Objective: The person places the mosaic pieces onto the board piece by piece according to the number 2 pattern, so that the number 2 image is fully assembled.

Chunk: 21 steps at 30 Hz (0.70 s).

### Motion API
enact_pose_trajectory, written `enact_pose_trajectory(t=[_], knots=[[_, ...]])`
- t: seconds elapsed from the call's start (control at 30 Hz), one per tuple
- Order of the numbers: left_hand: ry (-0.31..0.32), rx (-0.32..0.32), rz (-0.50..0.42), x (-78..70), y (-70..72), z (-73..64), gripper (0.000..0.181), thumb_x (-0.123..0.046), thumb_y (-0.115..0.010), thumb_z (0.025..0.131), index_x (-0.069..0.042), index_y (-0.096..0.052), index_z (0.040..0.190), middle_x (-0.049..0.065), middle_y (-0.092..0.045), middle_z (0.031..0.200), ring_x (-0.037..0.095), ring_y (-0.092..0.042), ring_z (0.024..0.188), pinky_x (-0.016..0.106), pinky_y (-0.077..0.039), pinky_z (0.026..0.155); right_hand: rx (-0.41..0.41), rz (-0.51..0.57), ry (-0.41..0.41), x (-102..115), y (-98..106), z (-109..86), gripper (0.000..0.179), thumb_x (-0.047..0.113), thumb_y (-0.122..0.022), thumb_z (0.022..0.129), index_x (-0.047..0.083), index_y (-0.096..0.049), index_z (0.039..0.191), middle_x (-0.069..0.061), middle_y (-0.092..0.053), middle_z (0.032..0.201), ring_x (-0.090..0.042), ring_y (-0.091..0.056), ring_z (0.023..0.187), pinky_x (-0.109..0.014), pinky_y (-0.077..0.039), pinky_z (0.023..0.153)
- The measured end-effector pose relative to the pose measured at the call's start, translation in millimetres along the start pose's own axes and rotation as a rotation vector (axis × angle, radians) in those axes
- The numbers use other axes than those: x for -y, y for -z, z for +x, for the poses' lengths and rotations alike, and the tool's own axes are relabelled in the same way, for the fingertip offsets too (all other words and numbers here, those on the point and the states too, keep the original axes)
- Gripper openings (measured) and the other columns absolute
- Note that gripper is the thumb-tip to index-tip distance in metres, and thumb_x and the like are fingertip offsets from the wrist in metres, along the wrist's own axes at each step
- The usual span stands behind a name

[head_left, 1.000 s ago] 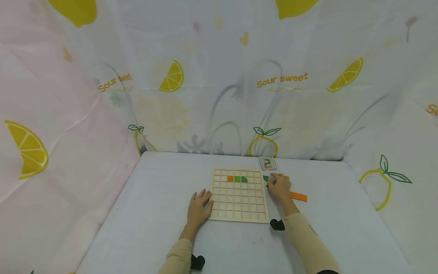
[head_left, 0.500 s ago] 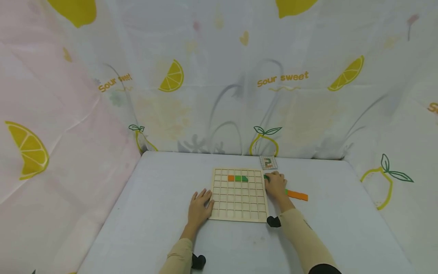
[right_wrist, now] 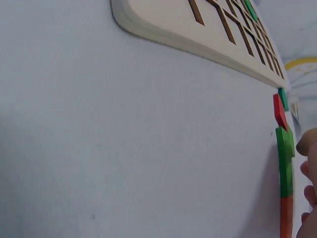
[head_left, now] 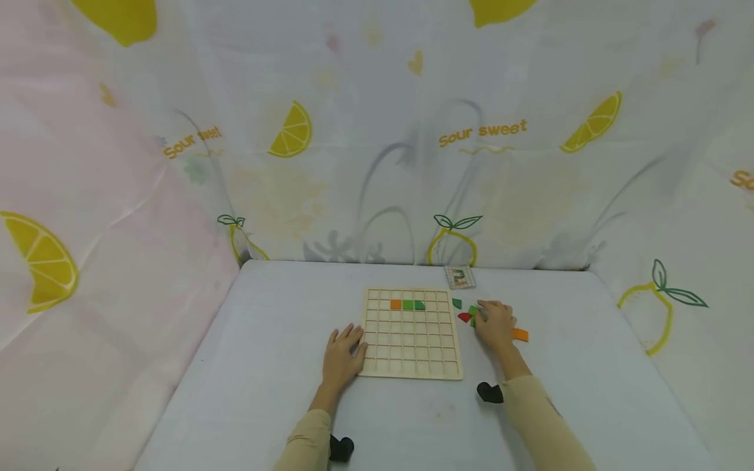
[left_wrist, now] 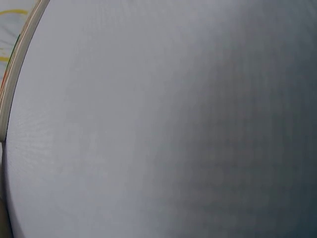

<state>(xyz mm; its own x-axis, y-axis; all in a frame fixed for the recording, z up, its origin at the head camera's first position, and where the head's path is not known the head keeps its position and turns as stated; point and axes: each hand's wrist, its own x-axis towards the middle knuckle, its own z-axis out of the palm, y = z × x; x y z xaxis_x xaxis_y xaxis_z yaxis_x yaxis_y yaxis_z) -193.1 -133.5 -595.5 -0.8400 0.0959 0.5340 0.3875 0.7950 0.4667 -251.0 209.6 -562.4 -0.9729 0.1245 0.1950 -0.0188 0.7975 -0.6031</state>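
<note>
right hand [head_left: 496,325] now further right on the white table [head_left: 271,340], fingers relaxed over green piece [head_left: 473,313]; lemon-print curtains [head_left: 377,131] behind

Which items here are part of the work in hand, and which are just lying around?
In use: wooden grid board, three pieces set in it, loose green piece at the right hand, left hand steadying the board.
Lying about: pattern card, red piece, orange piece.

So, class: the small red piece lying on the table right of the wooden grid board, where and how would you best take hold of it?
Probably pinch the red piece by its two thin side edges, coming from above. It lies flat on the table, so there is no underside to reach. Its left side, towards the grid board, looks free; the light green piece and the right hand crowd its right.
</note>
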Motion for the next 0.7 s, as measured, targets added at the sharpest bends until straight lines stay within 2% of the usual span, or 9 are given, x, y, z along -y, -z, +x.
enact_pose_trajectory(t=[0.17, 0.33, 0.6, 0.7], knots=[[0.007, 0.013, -0.001, -1.1, 1.7, 0.4, 0.032, -0.011, -0.069, 0.079, 0.002, -0.068, 0.108, 0.014, -0.068, 0.111, 0.033, -0.060, 0.111, 0.056, -0.037, 0.102, -0.010, -0.022, -0.019, -10, 10, -6.3, 0.037, 0.008, -0.051, 0.081, -0.004, -0.064, 0.113, -0.030, -0.056, 0.119, -0.049, -0.044, 0.108, -0.059, -0.035, 0.077], [0.014, 0.015, -0.007, -1.3, 3.8, 0.7, 0.032, -0.012, -0.069, 0.080, 0.002, -0.068, 0.109, 0.014, -0.068, 0.111, 0.032, -0.060, 0.112, 0.056, -0.036, 0.103, 0.002, -0.033, -0.019, -11, 8, -4.0, 0.035, 0.013, -0.056, 0.083, -0.004, -0.064, 0.113, -0.030, -0.057, 0.116, -0.050, -0.049, 0.103, -0.059, -0.038, 0.074], [0.019, 0.023, 0.003, -1.9, 3.2, 0.3, 0.032, -0.012, -0.069, 0.080, 0.002, -0.068, 0.109, 0.013, -0.068, 0.111, 0.032, -0.060, 0.112, 0.054, -0.036, 0.103, 0.165, -0.067, -0.056, -3, 7, 12.5, 0.039, 0.024, -0.059, 0.087, -0.001, -0.062, 0.117, -0.028, -0.051, 0.124, -0.050, -0.045, 0.112, -0.063, -0.037, 0.085], [0.014, 0.020, 0.006, -2.0, 3.7, 1.1, 0.032, -0.011, -0.069, 0.079, 0.002, -0.068, 0.108, 0.013, -0.068, 0.111, 0.032, -0.060, 0.111, 0.054, -0.037, 0.103, 0.188, -0.065, -0.051, 0, 7, 16.9, 0.039, 0.023, -0.061, 0.086, -0.003, -0.063, 0.115, -0.028, -0.053, 0.122, -0.048, -0.047, 0.112, -0.064, -0.036, 0.086]])
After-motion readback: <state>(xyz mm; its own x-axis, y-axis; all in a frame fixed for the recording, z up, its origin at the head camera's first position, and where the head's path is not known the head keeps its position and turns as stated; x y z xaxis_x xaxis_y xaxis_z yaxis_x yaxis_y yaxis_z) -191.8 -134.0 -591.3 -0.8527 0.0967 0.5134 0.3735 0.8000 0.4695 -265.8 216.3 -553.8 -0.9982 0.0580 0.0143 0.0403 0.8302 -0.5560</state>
